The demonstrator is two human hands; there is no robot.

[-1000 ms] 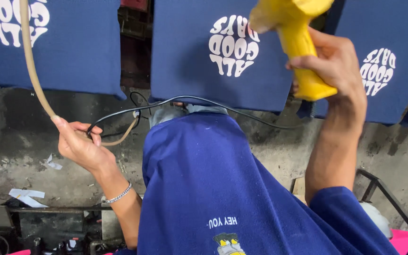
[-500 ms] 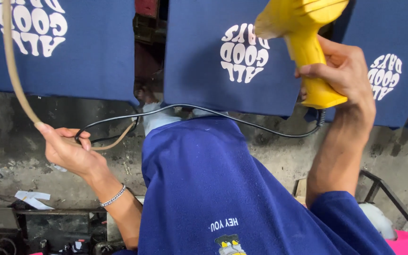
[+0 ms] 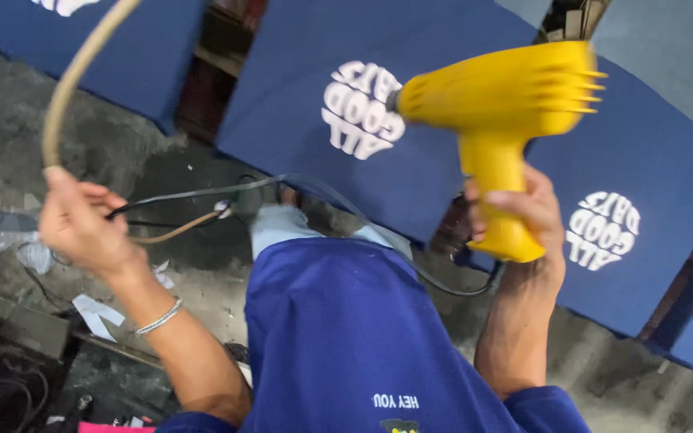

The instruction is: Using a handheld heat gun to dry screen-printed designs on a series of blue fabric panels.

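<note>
My right hand [image 3: 523, 216] grips the handle of a yellow heat gun [image 3: 499, 104], its nozzle pointing left at a white round print on a navy shirt panel [image 3: 378, 120]. A black cord [image 3: 346, 208] runs from the gun's base across my blue shirt [image 3: 346, 337] to my left hand [image 3: 82, 224]. That hand is closed on the black cord and on a tan hose [image 3: 74, 80] that arcs up and out of the top edge. A thin bracelet [image 3: 158, 317] circles the left wrist.
Another navy printed panel [image 3: 627, 232] lies at the right and one more [image 3: 114, 40] at the top left. Below is stained concrete floor [image 3: 10, 120] with paper scraps [image 3: 94, 309]. Dark equipment and cables [image 3: 2, 377] sit at the lower left.
The view has tilted and shifted. The heat gun has swung down and rightward, now level with its nozzle toward the middle panel's print. My left hand still holds cord and hose.
</note>
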